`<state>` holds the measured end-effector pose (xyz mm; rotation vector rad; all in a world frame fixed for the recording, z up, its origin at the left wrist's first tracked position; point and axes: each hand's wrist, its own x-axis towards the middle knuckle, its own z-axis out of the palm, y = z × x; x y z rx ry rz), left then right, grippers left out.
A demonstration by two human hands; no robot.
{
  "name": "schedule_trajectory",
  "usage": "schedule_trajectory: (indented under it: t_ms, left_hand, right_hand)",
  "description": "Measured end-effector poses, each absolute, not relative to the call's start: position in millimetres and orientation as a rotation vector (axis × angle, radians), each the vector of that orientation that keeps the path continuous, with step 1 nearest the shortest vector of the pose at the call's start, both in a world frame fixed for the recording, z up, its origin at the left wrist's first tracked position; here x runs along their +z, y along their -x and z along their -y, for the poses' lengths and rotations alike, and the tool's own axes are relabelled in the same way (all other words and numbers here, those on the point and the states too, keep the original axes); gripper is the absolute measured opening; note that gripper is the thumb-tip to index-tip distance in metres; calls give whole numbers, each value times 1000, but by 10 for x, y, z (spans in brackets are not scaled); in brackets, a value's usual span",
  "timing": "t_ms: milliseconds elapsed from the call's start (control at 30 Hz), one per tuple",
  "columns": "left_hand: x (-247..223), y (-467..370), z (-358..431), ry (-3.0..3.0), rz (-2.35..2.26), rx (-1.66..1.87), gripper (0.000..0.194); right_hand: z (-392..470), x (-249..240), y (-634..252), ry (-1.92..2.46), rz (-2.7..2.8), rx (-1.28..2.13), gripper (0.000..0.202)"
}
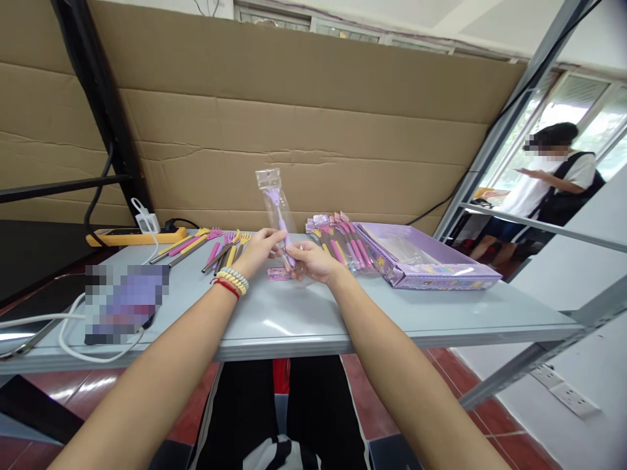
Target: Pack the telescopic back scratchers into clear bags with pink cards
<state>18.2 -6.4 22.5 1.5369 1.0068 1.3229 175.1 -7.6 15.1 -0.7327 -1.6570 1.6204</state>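
One purple fork in its clear bag, loose ones left, bagged ones right

Both hands are closed on a purple fork (274, 196) that stands tilted above the middle of the table (304, 320), its head up inside a clear bag (268, 177). The left hand (267, 247) grips narrowly at the handle; the right hand (316, 260) pinches lower down, near the handle's end. Whether the bag is sealed cannot be told.

Judging by how things lie, the work is partway through. A heap of bagged forks (337, 241) to the right looks finished, while loose forks (230, 239) to the left, pink, yellow and dark-handled, lie without wrapping. The held one seems to fall between the two states. A small pink card (279, 273) lies flat just beside the hands; its print is too small to read.

The bag is thin, glossy, crinkled film with a flat strip across the top. The forks have short splayed prongs on long, slim stems, some with a metallic sheen, others with smooth coloured grips. Beside the bagged heap sits a shallow purple box (441, 274) with patterned sides and clear film inside. The table is smooth, pale and slightly shiny; creased brown cardboard (294, 111) rises behind it.
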Motion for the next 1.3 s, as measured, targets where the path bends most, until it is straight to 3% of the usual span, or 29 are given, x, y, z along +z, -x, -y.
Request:
schedule_trajectory:
  t_ms: [200,367,433,533,633,767,967,1167,1300]
  left_hand:
    - [259,-131,46,-1274,-975,1383,21]
    - [280,-84,-6,-978,-1025,1435,10]
    - [270,-62,-17,-974,-1015,1408,9]
    - [252,-70,3,-1059,-964,1329,10]
    - [250,-128,58,-1166,-903,1267,15]
    - [248,-192,129,-1243,-821,1211,26]
    - [198,-154,130,-1342,-804,1063,63]
    - [254,-127,158,-1380,-669,1054,64]
    - [325,-91,138,-1327,-581,1240,52]
  right_hand:
    - [102,188,-1809,888,1642,1516,37]
    - [153,268,-1964,689,1812,1547,84]
    - [138,263,-1964,714,1900,1396,70]
    - [83,227,-1904,857,1906,895,23]
    - [46,198,-1837,855,1889,620,22]
    - [48,169,-1780,932,1840,837,28]
    - [49,158,-1747,1113,1669,922,31]
    - [107,202,-1754,834,1544,1235,57]
    - [101,192,-1763,751,1528,1297,55]
